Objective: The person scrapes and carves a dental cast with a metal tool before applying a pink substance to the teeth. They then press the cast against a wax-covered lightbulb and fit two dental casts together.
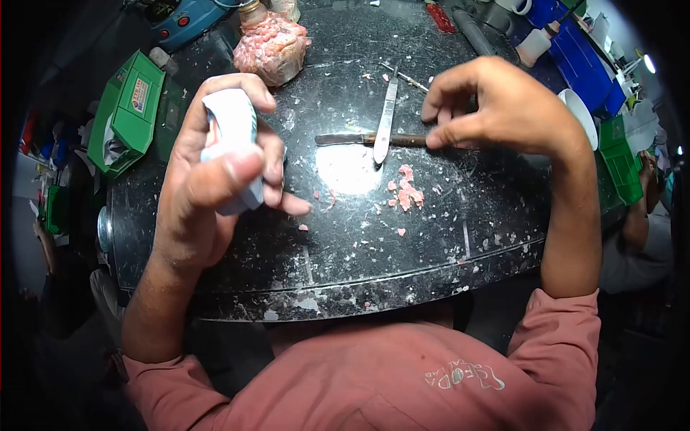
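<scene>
My left hand is wrapped round a pale blue and white block, raised over the left side of the dark table; a bit of pink shows on the block's edge. At the right, my right hand hovers with curled fingers and a gap between thumb and forefinger. Its thumb tip is by the brown handle of a knife, and whether it touches cannot be told. A silver scalpel-like tool lies across that knife. Pink scraps lie below them.
Behind my left hand stands a lumpy pink mass. A green bin is at the left, with a blue device behind it. Another green bin and blue bins stand at the right. Other people sit at both sides.
</scene>
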Motion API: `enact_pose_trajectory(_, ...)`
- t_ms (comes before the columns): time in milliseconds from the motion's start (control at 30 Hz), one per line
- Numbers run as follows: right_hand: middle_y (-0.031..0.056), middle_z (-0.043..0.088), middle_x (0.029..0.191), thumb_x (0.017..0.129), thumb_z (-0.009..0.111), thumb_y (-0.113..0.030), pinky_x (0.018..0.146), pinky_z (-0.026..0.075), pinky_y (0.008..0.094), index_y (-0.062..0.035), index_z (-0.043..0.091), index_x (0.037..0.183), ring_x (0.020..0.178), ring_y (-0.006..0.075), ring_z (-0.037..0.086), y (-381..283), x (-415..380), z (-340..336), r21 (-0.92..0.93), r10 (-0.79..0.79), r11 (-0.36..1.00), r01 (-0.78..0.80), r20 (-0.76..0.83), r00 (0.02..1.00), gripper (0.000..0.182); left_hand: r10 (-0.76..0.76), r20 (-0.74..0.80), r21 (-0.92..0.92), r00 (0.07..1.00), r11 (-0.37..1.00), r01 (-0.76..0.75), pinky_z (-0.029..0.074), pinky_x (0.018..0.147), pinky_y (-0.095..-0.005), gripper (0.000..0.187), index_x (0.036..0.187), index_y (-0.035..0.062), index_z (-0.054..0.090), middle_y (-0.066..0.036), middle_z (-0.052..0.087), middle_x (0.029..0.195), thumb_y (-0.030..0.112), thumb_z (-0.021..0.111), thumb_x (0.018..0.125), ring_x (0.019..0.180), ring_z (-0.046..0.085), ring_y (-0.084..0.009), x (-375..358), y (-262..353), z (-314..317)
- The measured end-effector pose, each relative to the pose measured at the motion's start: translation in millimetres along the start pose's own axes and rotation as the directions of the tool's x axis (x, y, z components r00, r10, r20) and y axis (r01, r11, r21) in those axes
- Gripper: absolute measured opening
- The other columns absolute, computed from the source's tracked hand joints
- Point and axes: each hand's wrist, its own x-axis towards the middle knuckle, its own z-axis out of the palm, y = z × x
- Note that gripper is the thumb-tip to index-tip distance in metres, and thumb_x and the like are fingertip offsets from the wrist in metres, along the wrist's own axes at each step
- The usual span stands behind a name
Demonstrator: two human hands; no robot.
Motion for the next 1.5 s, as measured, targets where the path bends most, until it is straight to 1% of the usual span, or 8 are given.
enact_pose_trajectory(233, 0.0138, 0.068, 0.076, 0.075, 0.081, -0.025, 0.069, 0.052, 0.0337, 0.0007, 0.072, 0.089, 0.071, 0.0227, 0.067, 7, 1, 3, -0.179, -0.029, 0.984, -0.004, -0.179, 0.983, 0.031, -0.269, 0.074, -0.282, 0.96, 0.918, 0.279, 0.057, 0.088, -0.0542, 0.07, 0.13, 0.0123, 0.034, -0.015, 0.058, 0.099, 0.054, 0.069, 0.086, 0.074, 0.067, -0.0274, -1, 6, -6)
enact_pose_trajectory(600, 0.0124, 0.072, 0.094, 0.085, 0.071, -0.017, 0.086, 0.054, 0.0359, -0.0058, 0.074, 0.098, 0.09, 0.0254, 0.07, 5, 15, 24, -0.305, 0.114, 0.919, -0.25, -0.4, 0.91, 0.018, -0.212, 0.202, -0.039, 0.956, 0.974, 0.224, 0.062, 0.068, -0.0339, 0.074, 0.104, 0.0018, 0.045, -0.026, 0.07, 0.092, 0.047, 0.089, 0.066, 0.074, 0.074, -0.028, -1, 3, -10)
enact_pose_trajectory(700, 0.0089, 0.067, 0.102, 0.086, 0.07, -0.013, 0.093, 0.051, 0.0364, -0.0088, 0.073, 0.105, 0.101, 0.0237, 0.065, 12, 25, 36, -0.448, -0.41, 0.863, 0.233, -0.352, 0.841, 0.02, -0.303, 0.241, -0.048, 0.922, 0.945, 0.323, 0.062, 0.064, -0.0335, 0.073, 0.107, -0.0001, 0.045, -0.025, 0.07, 0.091, 0.045, 0.088, 0.068, 0.069, 0.073, -0.0266, -3, 3, -8)
enact_pose_trajectory(900, 0.0054, 0.063, 0.102, 0.084, 0.072, -0.012, 0.084, 0.05, 0.0345, -0.0084, 0.071, 0.108, 0.092, 0.0195, 0.061, 28, 19, 20, -0.382, -0.191, 0.924, 0.008, -0.444, 0.876, 0.024, -0.335, 0.218, -0.178, 0.917, 0.91, 0.375, 0.063, 0.07, -0.0418, 0.05, 0.116, 0.0009, 0.044, -0.027, 0.067, 0.106, 0.015, 0.075, 0.081, 0.083, 0.073, -0.0299, -6, 10, 7)
enact_pose_trajectory(967, 0.0129, 0.071, 0.082, 0.082, 0.074, -0.024, 0.076, 0.052, 0.0363, -0.004, 0.074, 0.094, 0.077, 0.0253, 0.068, 29, 13, -3, -0.249, 0.222, 0.908, -0.338, -0.4, 0.889, 0.023, -0.35, 0.167, -0.19, 0.922, 0.906, 0.379, 0.063, 0.07, -0.0421, 0.042, 0.115, 0.0019, 0.044, -0.026, 0.069, 0.101, 0.006, 0.069, 0.081, 0.082, 0.073, -0.0306, -7, 12, 9)
enact_pose_trajectory(1367, 0.0133, 0.065, 0.071, 0.077, 0.066, -0.011, 0.066, 0.05, 0.0375, 0.0002, 0.063, 0.081, 0.067, 0.025, 0.064, 14, 4, -6, -0.33, 0.178, 0.911, -0.247, -0.225, 0.958, 0.012, -0.249, 0.146, -0.346, 0.957, 0.894, 0.285, 0.066, 0.061, -0.0429, 0.057, 0.132, -0.0027, 0.032, -0.028, 0.055, 0.112, 0.014, 0.063, 0.088, 0.102, 0.067, -0.0366, -8, 10, 3)
enact_pose_trajectory(1467, 0.0006, 0.058, 0.074, 0.084, 0.063, -0.013, 0.066, 0.043, 0.0253, -0.0001, 0.06, 0.088, 0.069, 0.0082, 0.052, 22, -10, -31, 0.009, 0.288, 0.957, -0.289, -0.122, 0.95, 0.014, 0.063, 0.1, 0.359, 0.993, 0.928, -0.095, 0.055, 0.084, -0.0309, 0.056, 0.133, 0.0011, 0.043, -0.013, 0.053, 0.118, 0.007, 0.067, 0.084, 0.108, 0.059, -0.0197, -9, 5, -1)
enact_pose_trajectory(1500, -0.0004, 0.059, 0.076, 0.087, 0.061, -0.014, 0.067, 0.041, 0.0231, 0.0005, 0.062, 0.087, 0.071, 0.0064, 0.052, 30, -15, -37, -0.029, 0.196, 0.979, -0.201, -0.112, 0.974, 0.015, 0.277, 0.201, 0.665, 0.94, 0.666, -0.339, 0.049, 0.091, -0.0282, 0.054, 0.132, 0.0024, 0.047, -0.009, 0.052, 0.12, 0.007, 0.069, 0.083, 0.111, 0.055, -0.0158, -8, -2, -6)
